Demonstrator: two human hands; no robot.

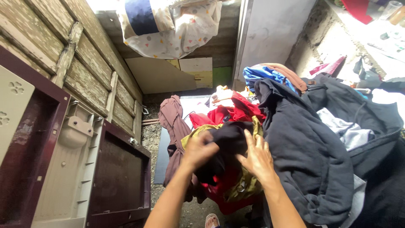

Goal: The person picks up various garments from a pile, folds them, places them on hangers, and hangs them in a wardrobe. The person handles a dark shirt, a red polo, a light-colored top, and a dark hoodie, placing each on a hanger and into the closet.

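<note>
Against a weathered plank wall [84,71], a heap of clothes [295,139] is piled high, and at its near edge the left hand [198,150] clenches a black garment [225,141] while the right hand [257,158] presses flat, fingers spread, steadying it.

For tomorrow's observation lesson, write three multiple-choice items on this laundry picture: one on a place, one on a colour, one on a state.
1. Where does the plastic cabinet stand?
A. right of the clothes pile
B. left of the clothes pile
C. on top of the pile

2. What colour is the garment under both hands?
A. black
B. white
C. pink

3. How is the right hand?
A. in a fist
B. hanging free of the clothes
C. fingers spread, flat on the cloth

Key: 1 B, it stands by the wooden wall at the left. 2 A, the cloth is black, over olive and red pieces. 3 C, it lies open, while the left hand grips a fold.
</note>
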